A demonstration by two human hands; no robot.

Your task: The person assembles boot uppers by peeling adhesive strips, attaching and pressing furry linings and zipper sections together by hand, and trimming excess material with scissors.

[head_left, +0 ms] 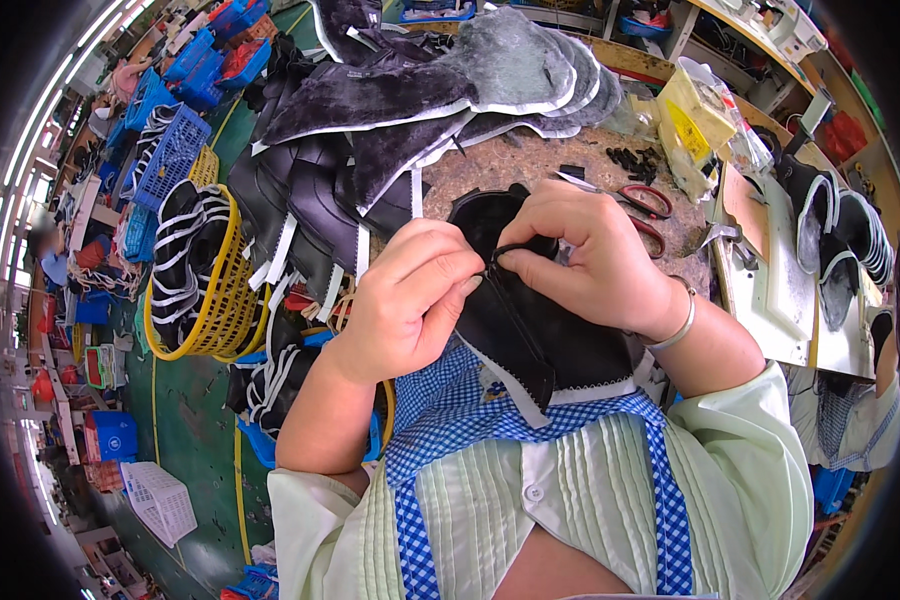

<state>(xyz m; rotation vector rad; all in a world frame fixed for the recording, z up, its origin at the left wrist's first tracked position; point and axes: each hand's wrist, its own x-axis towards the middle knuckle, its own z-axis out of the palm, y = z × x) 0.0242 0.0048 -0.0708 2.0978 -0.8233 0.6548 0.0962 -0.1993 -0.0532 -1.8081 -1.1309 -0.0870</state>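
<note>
A black leather boot upper (585, 350) with a zipper (515, 325) down it and white edging lies against my apron, in front of the table edge. My left hand (405, 300) is closed, its thumb and fingers pinching the upper beside the zipper's top end. Close by, my right hand (595, 255) pinches a narrow dark edge of the same upper; the fingertips nearly meet. Whatever small part sits between them is hidden. Beyond my right hand, scissors (648, 203) with red and black handles rest on the table.
Fleece-lined boot pieces (370, 100) are heaped at the table's far left. Small black bits (638, 162) and a yellow box (685, 125) sit at the far right. A yellow basket (220, 290) of black-and-white pieces stands left. White-edged pieces (840, 235) lie on the right-hand bench.
</note>
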